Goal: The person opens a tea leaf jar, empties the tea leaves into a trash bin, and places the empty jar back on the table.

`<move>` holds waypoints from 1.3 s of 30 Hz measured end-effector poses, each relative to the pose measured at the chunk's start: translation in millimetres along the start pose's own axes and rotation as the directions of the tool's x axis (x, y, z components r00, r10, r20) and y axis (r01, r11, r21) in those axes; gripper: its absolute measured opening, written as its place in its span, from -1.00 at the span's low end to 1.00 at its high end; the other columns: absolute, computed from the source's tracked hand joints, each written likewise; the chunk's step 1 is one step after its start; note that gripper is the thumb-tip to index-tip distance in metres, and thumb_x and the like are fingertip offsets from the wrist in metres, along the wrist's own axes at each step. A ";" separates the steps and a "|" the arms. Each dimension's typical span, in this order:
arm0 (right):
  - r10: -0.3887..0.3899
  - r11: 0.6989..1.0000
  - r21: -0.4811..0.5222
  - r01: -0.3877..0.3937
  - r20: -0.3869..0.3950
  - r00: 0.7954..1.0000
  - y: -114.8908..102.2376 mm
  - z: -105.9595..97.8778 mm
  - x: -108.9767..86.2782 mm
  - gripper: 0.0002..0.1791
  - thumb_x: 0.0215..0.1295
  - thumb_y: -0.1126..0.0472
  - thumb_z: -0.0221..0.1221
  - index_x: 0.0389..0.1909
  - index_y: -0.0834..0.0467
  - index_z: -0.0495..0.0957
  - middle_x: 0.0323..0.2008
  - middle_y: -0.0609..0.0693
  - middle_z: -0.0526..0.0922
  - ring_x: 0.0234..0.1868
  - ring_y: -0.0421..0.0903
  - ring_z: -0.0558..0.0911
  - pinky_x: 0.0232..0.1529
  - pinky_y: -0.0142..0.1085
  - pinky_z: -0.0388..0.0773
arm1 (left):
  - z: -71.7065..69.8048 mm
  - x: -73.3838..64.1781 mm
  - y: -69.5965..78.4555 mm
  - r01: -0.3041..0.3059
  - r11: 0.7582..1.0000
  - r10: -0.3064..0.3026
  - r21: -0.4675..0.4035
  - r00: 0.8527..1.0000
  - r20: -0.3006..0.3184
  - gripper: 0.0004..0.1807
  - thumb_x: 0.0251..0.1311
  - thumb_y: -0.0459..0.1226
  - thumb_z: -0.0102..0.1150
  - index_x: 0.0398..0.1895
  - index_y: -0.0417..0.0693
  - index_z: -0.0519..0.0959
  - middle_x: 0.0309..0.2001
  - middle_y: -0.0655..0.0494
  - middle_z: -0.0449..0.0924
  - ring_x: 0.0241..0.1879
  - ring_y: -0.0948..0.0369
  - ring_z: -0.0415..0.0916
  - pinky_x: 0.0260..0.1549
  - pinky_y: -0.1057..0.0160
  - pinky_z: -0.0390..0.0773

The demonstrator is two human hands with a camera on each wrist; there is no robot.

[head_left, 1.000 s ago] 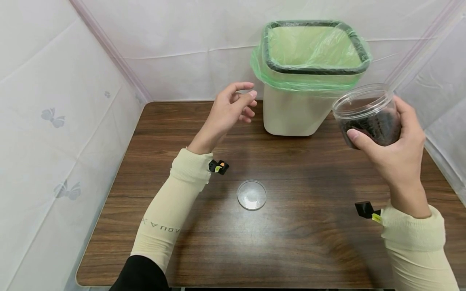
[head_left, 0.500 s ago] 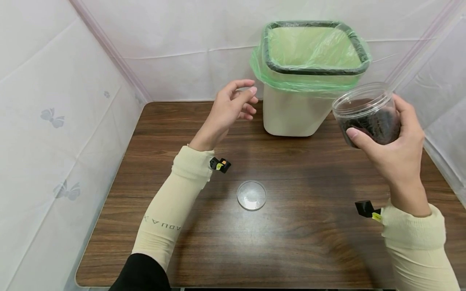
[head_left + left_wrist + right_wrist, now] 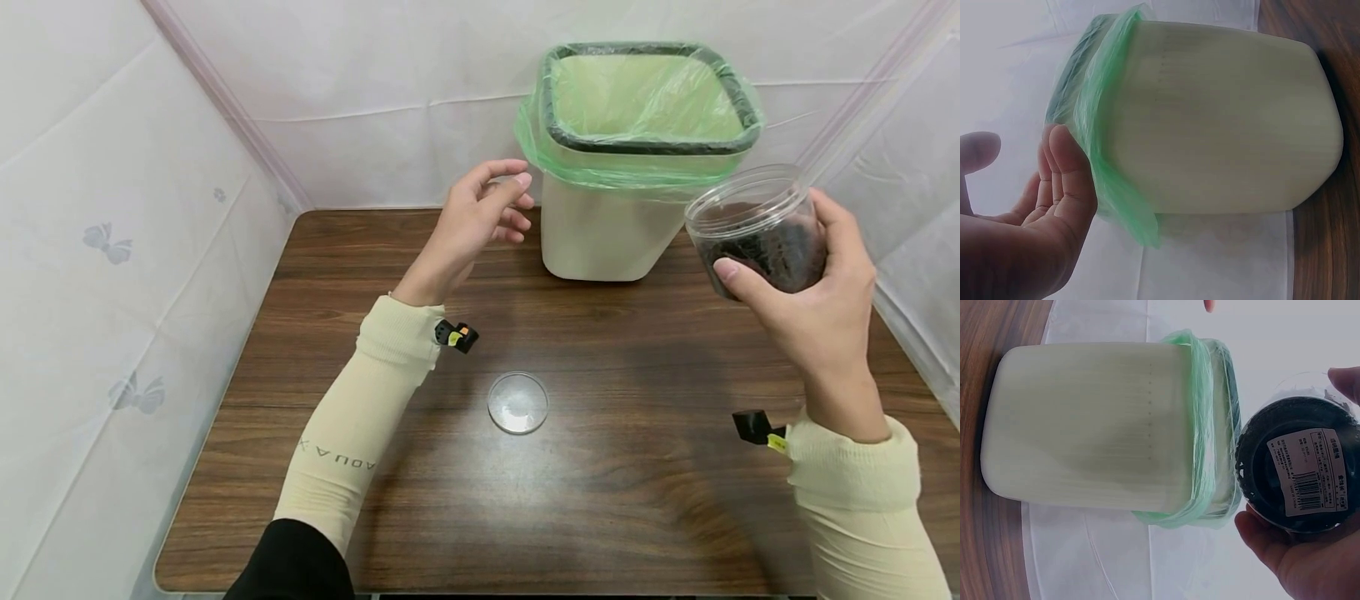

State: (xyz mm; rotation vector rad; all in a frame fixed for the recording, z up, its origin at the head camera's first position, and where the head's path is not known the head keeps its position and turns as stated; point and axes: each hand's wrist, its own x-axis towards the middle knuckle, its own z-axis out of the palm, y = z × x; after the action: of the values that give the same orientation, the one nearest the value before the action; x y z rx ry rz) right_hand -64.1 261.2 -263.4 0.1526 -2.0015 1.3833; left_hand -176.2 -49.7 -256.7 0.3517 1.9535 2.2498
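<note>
My right hand (image 3: 836,300) grips a clear plastic jar (image 3: 795,250) with dark contents, its open mouth tilted toward the left. The right wrist view shows a barcode label (image 3: 1310,472) on the jar's base. Just left of the jar stands a cream trash bin (image 3: 600,233), lined with a green plastic bag (image 3: 637,175) under a dark rim ring (image 3: 652,148). Beside the bin's left side, my left hand (image 3: 480,208) hovers with loosely bent fingers and nothing in them. A clear round lid (image 3: 518,402) lies flat on the table, in front of the bin.
The brown wood-grain table (image 3: 600,492) has a rounded corner at the back left. White sheeting (image 3: 390,100) hangs behind it and along both sides. Small black cameras sit at both wrists.
Both hands have risen very slightly, the right one with the jar still in its grip. The bin and the lid have stayed where they were.
</note>
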 end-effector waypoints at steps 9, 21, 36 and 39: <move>-0.028 0.999 0.016 0.028 0.008 1.000 -2.0 0.5 3.5 -0.22 -0.12 0.44 0.46 0.26 0.17 0.53 -0.11 -0.08 0.71 -0.15 -0.20 0.57 -0.12 -0.46 0.37 | -1.3 5.7 3.0 0.020 0.999 -0.021 -0.030 1.000 -0.014 -0.68 0.45 -0.20 0.17 0.19 -0.06 0.53 -0.17 -0.14 0.58 -0.35 0.00 0.58 -0.32 0.18 0.64; -0.051 0.998 0.031 0.052 -0.008 0.999 0.3 0.6 12.2 -0.24 -0.12 0.44 0.46 0.24 0.17 0.55 -0.12 -0.05 0.72 -0.16 -0.18 0.59 -0.12 -0.45 0.38 | 0.2 15.2 6.5 0.041 0.999 -0.041 -0.029 0.999 -0.008 -0.62 0.46 -0.18 0.15 0.26 -0.09 0.50 -0.14 -0.14 0.57 -0.31 -0.04 0.58 -0.29 0.17 0.64; -0.025 0.999 0.039 0.025 -0.008 1.000 -13.9 5.7 15.7 -0.26 -0.10 0.43 0.45 0.24 0.15 0.55 -0.11 -0.04 0.72 -0.18 -0.20 0.59 -0.14 -0.45 0.38 | 0.6 24.6 7.4 0.068 0.994 -0.069 -0.086 0.998 -0.010 -0.64 0.48 -0.17 0.11 0.25 -0.09 0.50 -0.15 -0.09 0.56 -0.33 0.05 0.57 -0.27 0.17 0.64; -0.031 0.999 0.035 0.031 -0.010 0.999 -11.8 5.7 17.2 -0.26 -0.10 0.43 0.45 0.24 0.15 0.54 -0.11 -0.03 0.72 -0.19 -0.20 0.59 -0.14 -0.45 0.38 | 0.9 25.6 8.9 0.063 0.994 -0.064 -0.086 0.998 -0.013 -0.63 0.48 -0.18 0.11 0.25 -0.10 0.49 -0.15 -0.09 0.56 -0.33 0.05 0.58 -0.29 0.17 0.64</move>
State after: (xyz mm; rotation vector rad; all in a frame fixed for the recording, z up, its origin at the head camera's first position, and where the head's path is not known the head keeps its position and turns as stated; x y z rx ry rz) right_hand -74.4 256.1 -245.1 0.1920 -1.9592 1.3980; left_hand -200.2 -43.5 -245.7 0.2594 1.8411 2.2939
